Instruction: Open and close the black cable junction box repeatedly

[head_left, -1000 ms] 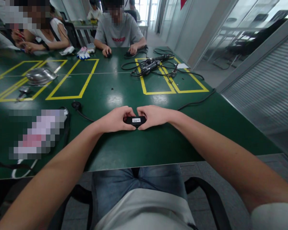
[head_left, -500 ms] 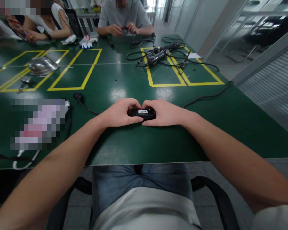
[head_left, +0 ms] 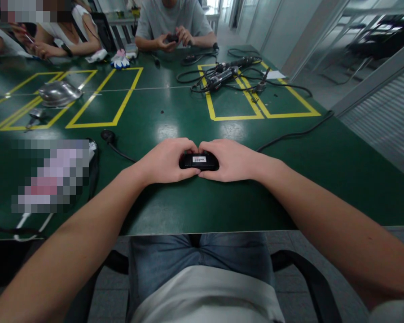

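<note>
Just above the green table point(head_left: 175, 211), a small black device point(head_left: 207, 164) with a white label is gripped from both sides. My left hand point(head_left: 166, 160) wraps round its left end, thumb along the near edge. Round the right end is my right hand point(head_left: 232, 160), its thumb also on the near edge. The two thumb tips and the index fingers nearly meet at the middle. The far side of the device is hidden by the fingers. A black cable with a round plug point(head_left: 108, 136) lies left of my left hand.
A blurred pinkish object point(head_left: 54, 175) with a white loop lies at left. Metal parts point(head_left: 59, 93), gloves point(head_left: 120, 60) and black tools with cables point(head_left: 222, 77) lie farther back among yellow tape outlines. A person point(head_left: 175, 27) across the table handles a dark object.
The device has tilted slightly so its labelled face shows more, still between both my hands. Across the table, the person's hands have shifted and opened around the dark object.
</note>
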`<state>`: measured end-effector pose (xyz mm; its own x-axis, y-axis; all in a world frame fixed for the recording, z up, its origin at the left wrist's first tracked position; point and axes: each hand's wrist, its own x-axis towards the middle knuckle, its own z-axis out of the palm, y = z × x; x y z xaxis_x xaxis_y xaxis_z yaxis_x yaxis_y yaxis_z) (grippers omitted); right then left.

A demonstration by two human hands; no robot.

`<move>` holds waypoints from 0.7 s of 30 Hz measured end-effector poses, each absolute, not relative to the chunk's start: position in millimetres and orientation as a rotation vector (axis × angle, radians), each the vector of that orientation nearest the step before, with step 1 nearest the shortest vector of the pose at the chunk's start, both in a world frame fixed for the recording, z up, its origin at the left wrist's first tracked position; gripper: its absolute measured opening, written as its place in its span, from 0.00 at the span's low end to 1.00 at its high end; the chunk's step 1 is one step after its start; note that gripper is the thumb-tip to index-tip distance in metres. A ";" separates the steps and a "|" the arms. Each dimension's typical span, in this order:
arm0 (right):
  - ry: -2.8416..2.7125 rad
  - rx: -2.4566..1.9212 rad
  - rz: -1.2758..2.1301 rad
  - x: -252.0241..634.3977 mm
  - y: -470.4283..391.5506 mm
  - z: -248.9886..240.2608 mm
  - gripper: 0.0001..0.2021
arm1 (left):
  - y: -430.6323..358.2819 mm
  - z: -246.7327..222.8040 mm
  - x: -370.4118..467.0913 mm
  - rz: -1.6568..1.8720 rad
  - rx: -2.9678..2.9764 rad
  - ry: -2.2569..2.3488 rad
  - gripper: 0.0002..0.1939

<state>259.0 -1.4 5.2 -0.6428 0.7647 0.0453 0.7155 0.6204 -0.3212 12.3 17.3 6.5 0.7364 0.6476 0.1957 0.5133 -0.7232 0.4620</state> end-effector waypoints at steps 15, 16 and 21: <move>-2.703 -1.240 0.402 258.8 -3.3 7.4 0.18 | 15.3 10.1 12.6 0.366 2.595 0.962 0.18; -2.703 -1.243 0.401 258.6 -3.4 7.4 0.18 | 15.2 9.9 12.5 0.363 2.598 0.964 0.18; -2.703 -1.241 0.397 257.7 -3.6 6.5 0.18 | 13.8 9.8 12.5 0.352 2.637 0.956 0.18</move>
